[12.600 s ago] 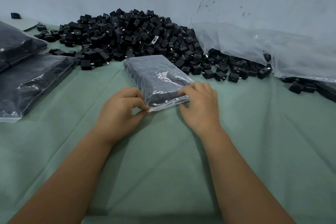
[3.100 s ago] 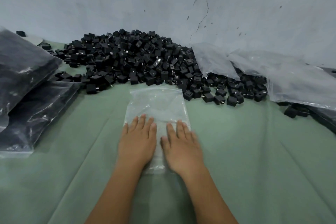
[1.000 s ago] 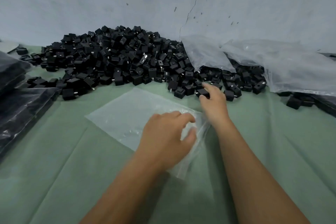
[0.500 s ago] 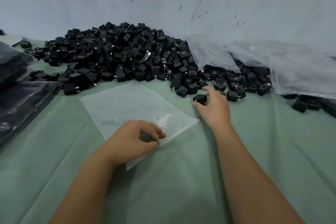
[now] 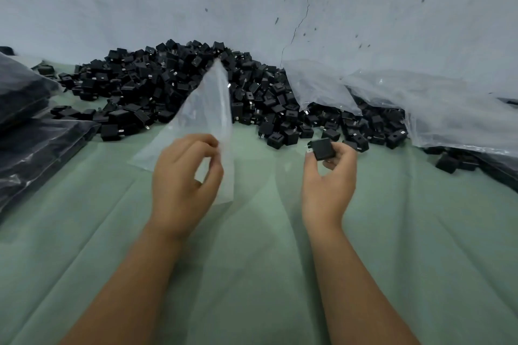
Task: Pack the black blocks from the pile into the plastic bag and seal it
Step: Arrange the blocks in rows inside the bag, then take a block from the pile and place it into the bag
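since half a second ago the plastic bag (image 5: 208, 120) has come up off the green cloth (image 5: 252, 274): it lay flat at centre frame, and now the left hand (image 5: 182, 176) holds it lifted, its far corner pointing up toward the pile (image 5: 173, 87) in the upper middle. the right hand (image 5: 328, 179), which was reaching at the near edge of the pile, has drawn back with one black block (image 5: 324, 149) and holds it just clear of the loose blocks at centre right.

left hand: thumb and curled fingers pinch the bag's near edge, at centre frame. whether the mouth is actually parted cannot be told; the film looks flat and folded there. right hand: fingertips and thumb pinch the block, with small metal prongs showing on its left side.

the relation that matters is block to bag mouth. the block sits to the right of the bag's held edge, at about the same height in the frame, apart from it with bare cloth between. the bag's long axis runs from the held edge up and away toward the pile, so my guess is the block has to travel leftward and then go in along that axis. the right hand is the nearer one and already carries it; the left probably needs to spread the opening first.

filled dark bags (image 5: 30, 131) lie stacked at the left edge, and loose clear plastic (image 5: 420, 103) drapes over blocks at upper right.
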Demonstrator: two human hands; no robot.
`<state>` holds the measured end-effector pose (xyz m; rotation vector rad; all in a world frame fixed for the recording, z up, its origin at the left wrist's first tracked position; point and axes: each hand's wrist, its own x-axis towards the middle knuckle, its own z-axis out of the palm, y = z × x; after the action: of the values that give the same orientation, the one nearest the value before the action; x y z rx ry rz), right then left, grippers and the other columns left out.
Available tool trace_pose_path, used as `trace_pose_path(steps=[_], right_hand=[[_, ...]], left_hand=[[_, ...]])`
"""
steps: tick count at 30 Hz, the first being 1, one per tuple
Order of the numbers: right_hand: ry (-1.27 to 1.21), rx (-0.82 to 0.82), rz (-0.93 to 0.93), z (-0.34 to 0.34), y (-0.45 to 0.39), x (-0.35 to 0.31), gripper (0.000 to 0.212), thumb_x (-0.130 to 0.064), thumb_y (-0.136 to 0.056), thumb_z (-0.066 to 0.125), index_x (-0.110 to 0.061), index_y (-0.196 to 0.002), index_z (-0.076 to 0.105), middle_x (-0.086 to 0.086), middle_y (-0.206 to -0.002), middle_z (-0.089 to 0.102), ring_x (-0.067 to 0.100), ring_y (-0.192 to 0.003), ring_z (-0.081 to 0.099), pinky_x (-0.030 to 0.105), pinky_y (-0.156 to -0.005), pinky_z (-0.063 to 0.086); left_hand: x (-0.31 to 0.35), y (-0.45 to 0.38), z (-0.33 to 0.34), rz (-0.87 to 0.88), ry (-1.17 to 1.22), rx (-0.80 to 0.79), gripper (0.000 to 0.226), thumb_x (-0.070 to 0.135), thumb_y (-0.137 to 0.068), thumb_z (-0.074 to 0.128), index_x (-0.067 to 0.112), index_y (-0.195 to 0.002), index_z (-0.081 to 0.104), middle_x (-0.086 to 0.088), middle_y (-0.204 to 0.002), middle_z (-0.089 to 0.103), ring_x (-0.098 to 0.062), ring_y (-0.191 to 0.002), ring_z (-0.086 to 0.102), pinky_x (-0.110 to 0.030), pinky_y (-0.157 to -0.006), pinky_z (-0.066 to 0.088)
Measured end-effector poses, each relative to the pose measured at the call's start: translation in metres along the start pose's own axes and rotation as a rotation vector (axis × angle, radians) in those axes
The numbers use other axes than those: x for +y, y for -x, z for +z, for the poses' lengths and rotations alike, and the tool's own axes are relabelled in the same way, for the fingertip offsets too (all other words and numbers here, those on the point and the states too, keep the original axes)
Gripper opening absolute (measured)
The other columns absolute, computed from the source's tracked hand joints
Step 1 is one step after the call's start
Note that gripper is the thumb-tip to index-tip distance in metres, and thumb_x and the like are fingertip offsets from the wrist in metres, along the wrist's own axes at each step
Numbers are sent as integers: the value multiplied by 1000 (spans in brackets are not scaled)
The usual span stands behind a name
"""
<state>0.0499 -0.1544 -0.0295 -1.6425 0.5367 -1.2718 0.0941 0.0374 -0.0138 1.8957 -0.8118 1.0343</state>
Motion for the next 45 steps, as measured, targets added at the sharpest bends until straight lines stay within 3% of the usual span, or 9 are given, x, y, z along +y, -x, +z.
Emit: trace_pose_path(steps=[4, 7, 13, 20, 27, 32, 35, 39, 45], right_hand=[[-61, -82, -193, -2, 22, -11, 25, -32, -78, 60, -34, -96, 42, -19, -91, 51, 3, -82, 48, 19, -72, 40], [-33, -227, -243, -3, 27, -12, 24, -38, -75, 56, -28, -93, 43, -16, -83, 51, 6, -74, 49, 27, -65, 42], [102, -288, -493, -1, 27, -17, 30, -31, -75, 56, -7, -93, 51, -2, -87, 50, 17, -78, 46, 31, -65, 39], [207, -570, -432, 2, 28, -15, 23, -39, -76, 53, -21, -89, 45, -8, -82, 52, 13, -72, 47, 35, -61, 43], [288, -667, -324, 0, 28, -13, 23, -44, -74, 52, -30, -87, 39, -9, -68, 53, 12, -62, 49, 27, -53, 37], [753, -539, -436, 4, 25, -18, 28, -48, -83, 54, -23, -87, 41, -11, -65, 50, 19, -63, 47, 29, -51, 25], [697, -487, -607, 5, 27, -22, 26, -41, -79, 62, -16, -81, 57, -4, -75, 61, 21, -77, 50, 30, -65, 33], [533, -743, -693, 6, 27, -24, 12, -20, -74, 67, -11, -82, 64, 0, -86, 63, 23, -93, 53, 32, -85, 42], [582, -985, -647, 10, 25, -23, 34, -12, -81, 52, -6, -114, 60, 9, -111, 62, 24, -109, 49, 32, -100, 39]], left_hand=[[19, 10, 24, -14, -6, -473, 7, 11, -87, 66, 17, -86, 69, 7, -88, 69, -18, -85, 64, -33, -76, 47], [25, 18, 35, -175, 44, -596, 9, 21, -87, 65, 29, -90, 68, 15, -88, 62, -7, -87, 56, -29, -77, 46], [15, 10, 32, -293, -53, -446, 16, 18, -86, 69, 30, -76, 65, 13, -80, 53, -9, -79, 54, -29, -68, 43], [14, 9, 30, -538, 235, -475, 20, 23, -80, 67, 21, -62, 59, 6, -56, 56, -6, -50, 43, -19, -48, 35], [12, 5, 27, -737, 381, -313, 15, 25, -98, 53, 18, -86, 59, 2, -90, 69, -13, -82, 61, -17, -70, 45], [19, 6, 20, -445, 293, -344, 16, 24, -100, 49, 29, -85, 50, 23, -106, 67, 7, -100, 57, -6, -83, 39], [22, 11, 26, -284, 200, -408, 15, 22, -100, 47, 29, -88, 46, 17, -123, 63, -1, -113, 54, -19, -91, 40], [21, 12, 29, -256, 193, -364, 14, 16, -101, 46, 27, -92, 45, 13, -133, 57, -3, -128, 45, -22, -101, 35], [22, 13, 30, -214, 172, -451, 10, 17, -101, 45, 22, -105, 54, 11, -137, 57, -2, -139, 35, -22, -109, 31]])
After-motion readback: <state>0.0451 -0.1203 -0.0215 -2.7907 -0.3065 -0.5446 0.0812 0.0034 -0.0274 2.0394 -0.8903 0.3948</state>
